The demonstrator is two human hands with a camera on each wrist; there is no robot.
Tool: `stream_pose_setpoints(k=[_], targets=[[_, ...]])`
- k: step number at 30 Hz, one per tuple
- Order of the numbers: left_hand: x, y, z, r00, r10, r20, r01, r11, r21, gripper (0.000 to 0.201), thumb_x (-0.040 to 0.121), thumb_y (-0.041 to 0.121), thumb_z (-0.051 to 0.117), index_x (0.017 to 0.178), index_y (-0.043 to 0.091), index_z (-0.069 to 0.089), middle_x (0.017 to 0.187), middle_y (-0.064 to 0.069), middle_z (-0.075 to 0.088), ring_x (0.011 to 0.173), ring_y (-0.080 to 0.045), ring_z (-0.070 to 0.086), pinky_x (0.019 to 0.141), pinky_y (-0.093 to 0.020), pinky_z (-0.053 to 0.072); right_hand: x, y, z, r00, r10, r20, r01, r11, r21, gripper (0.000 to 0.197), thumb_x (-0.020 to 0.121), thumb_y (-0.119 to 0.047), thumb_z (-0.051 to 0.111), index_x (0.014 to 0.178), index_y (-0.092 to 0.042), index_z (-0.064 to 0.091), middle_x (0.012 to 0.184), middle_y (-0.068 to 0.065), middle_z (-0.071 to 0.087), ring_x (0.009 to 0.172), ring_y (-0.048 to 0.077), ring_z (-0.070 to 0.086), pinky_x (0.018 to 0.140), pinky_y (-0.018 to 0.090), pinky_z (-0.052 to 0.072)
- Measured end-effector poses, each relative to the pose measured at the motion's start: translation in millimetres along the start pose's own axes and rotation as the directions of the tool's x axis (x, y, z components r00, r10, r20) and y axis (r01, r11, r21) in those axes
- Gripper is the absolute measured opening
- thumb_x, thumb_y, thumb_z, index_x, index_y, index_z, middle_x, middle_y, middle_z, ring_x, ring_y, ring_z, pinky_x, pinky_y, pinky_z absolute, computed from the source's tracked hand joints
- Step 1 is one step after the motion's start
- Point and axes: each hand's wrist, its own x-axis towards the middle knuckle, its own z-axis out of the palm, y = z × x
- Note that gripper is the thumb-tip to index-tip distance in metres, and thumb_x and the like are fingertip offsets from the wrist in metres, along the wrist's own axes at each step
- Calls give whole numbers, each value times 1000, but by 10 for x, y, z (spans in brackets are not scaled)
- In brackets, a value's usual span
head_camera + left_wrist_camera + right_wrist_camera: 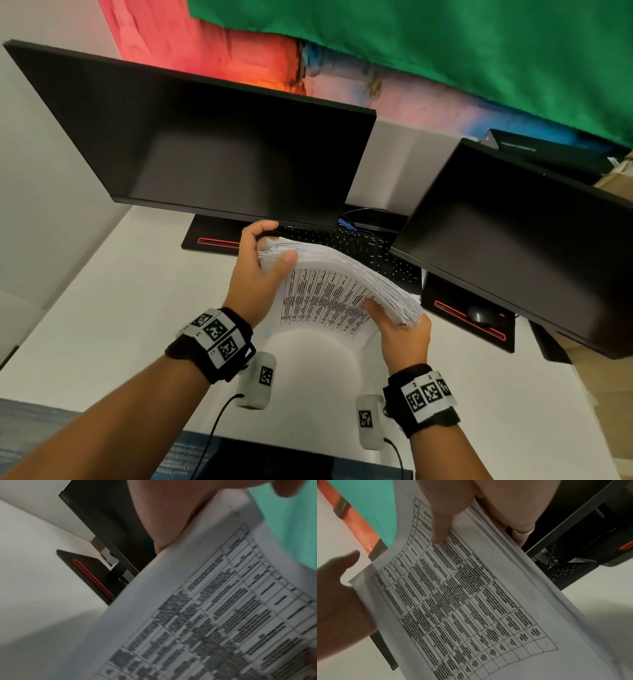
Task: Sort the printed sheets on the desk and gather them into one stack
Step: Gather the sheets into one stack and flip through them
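A thick stack of printed sheets (pixel 329 291) with a table of text on its near face is held up above the white desk (pixel 113 318), bowed and tilted. My left hand (pixel 263 260) grips the stack's far left corner, thumb on the printed face and fingers curled behind. My right hand (pixel 397 325) grips the near right corner, thumb on the face. The left wrist view shows the printed sheets (pixel 214 615) close up. In the right wrist view my thumb (pixel 441 524) lies on the printed sheets (pixel 462 595), with the left hand (pixel 337 595) on the opposite edge.
Two dark monitors (pixel 219 147) (pixel 520 240) stand close behind the stack on bases with red stripes (pixel 219 241). A black keyboard (pixel 363 246) lies under the stack's far side. A mouse (pixel 479 313) sits on the right base.
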Motion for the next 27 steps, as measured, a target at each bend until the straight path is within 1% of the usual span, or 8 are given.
stream_pose_setpoints(k=[3, 6, 8, 12, 16, 19, 23, 27], targets=[[15, -94, -70, 989, -115, 89, 100, 982, 157, 63, 74, 19, 83, 125, 24, 47, 109, 8, 62, 94, -5, 68, 77, -22, 59, 16, -4, -8, 1000, -8, -4, 8, 1000, -23, 30, 78, -10, 81, 91, -35, 71, 92, -20, 75, 87, -1, 71, 71, 11, 54], [55, -86, -77, 988, -139, 68, 117, 958, 261, 31, 74, 24, 82, 101, 30, 68, 93, 11, 76, 88, -3, 72, 82, -30, 60, 20, -111, -8, 999, -38, 21, 39, 999, -24, 33, 77, -3, 80, 90, -32, 69, 81, -16, 75, 81, -8, 69, 67, 7, 51], [98, 31, -75, 994, -63, 93, 37, 966, 257, 29, 74, 21, 82, 95, 35, 69, 88, 16, 75, 87, 2, 71, 79, -21, 59, 49, -167, -62, 998, -54, -15, 54, 998, -25, 35, 75, -2, 81, 89, -31, 68, 79, -12, 74, 81, -4, 71, 65, 9, 53], [219, 401, -136, 977, 112, 180, -174, 909, 379, 22, 76, 22, 81, 96, 22, 71, 90, 15, 72, 86, 1, 68, 73, -11, 53, 108, -449, -143, 992, -114, -62, 103, 983, -152, 41, 73, -11, 85, 105, -25, 65, 96, -5, 74, 95, 17, 72, 83, 39, 61], [226, 645, -73, 875, 317, 366, -483, 622, 616, 21, 83, 36, 73, 80, 19, 63, 69, 6, 69, 58, -13, 62, 51, -29, 50, 183, -892, 197, 921, -310, 236, 389, 761, -519, 82, 71, -33, 87, 137, -42, 40, 125, -17, 63, 121, 8, 55, 103, 35, 44], [253, 716, -60, 823, 368, 433, -568, 533, 627, 19, 85, 39, 65, 80, 21, 61, 65, 5, 67, 53, -16, 57, 48, -30, 46, 260, -984, 455, 858, -341, 384, 501, 718, -484, 31, 82, -39, 77, 108, -28, 65, 97, -6, 73, 89, 15, 69, 78, 40, 58], [319, 536, -326, 893, 148, 425, -426, 585, 690, 22, 82, 47, 72, 92, 32, 61, 69, 14, 61, 61, -6, 56, 57, -28, 45, 288, -925, 380, 837, -383, 390, 541, 684, -490, 16, 85, -32, 75, 94, -19, 70, 81, -5, 73, 74, 16, 70, 68, 37, 59], [328, 180, -803, 971, -101, 216, -108, 621, 776, 33, 71, 46, 81, 96, 30, 66, 86, 13, 69, 77, -4, 64, 68, -29, 56, 366, -766, 23, 958, -161, 236, 203, 965, -167, 23, 78, -11, 81, 98, -20, 73, 87, -7, 77, 86, 11, 75, 76, 28, 60]])
